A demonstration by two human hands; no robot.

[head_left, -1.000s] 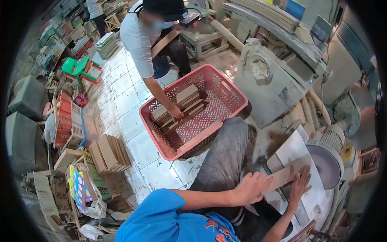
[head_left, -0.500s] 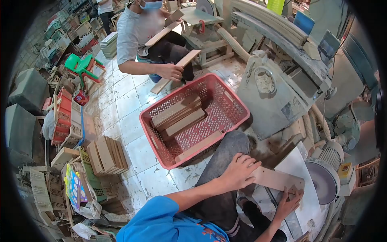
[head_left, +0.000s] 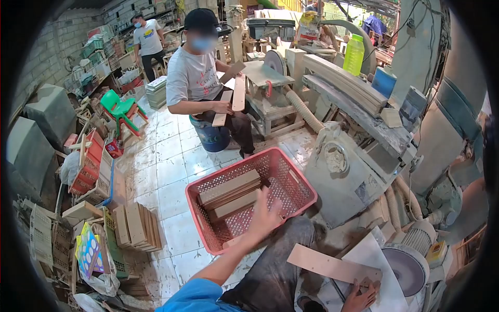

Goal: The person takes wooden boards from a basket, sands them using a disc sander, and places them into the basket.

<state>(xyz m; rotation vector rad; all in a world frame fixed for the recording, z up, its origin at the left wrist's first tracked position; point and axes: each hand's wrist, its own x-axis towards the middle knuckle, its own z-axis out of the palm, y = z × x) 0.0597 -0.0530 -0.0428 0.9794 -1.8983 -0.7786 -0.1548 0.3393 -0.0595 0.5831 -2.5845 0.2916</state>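
Observation:
My left hand (head_left: 265, 216) reaches over the near right part of the red plastic crate (head_left: 193, 208), fingers spread and holding nothing. Flat wooden boards (head_left: 231, 190) are stacked inside the crate. At the lower right, my right hand (head_left: 359, 297) grips one end of a flat wooden board (head_left: 332, 264) with small holes. That board's other end points left, over my knee. The board lies partly above the metal work plate (head_left: 378, 270), beside a round sanding disc (head_left: 405, 271).
A seated co-worker (head_left: 195, 78) holds wooden pieces beyond the crate. Another person (head_left: 149, 41) stands at the back left. Stacked boards (head_left: 136, 226) stand on the tiled floor at left. A dusty machine cabinet (head_left: 340, 179) is right of the crate.
My left hand has let go of the board and moved left over the crate. My right hand still holds the board. The co-worker's hand has left the crate with a wooden piece. The view has tilted up.

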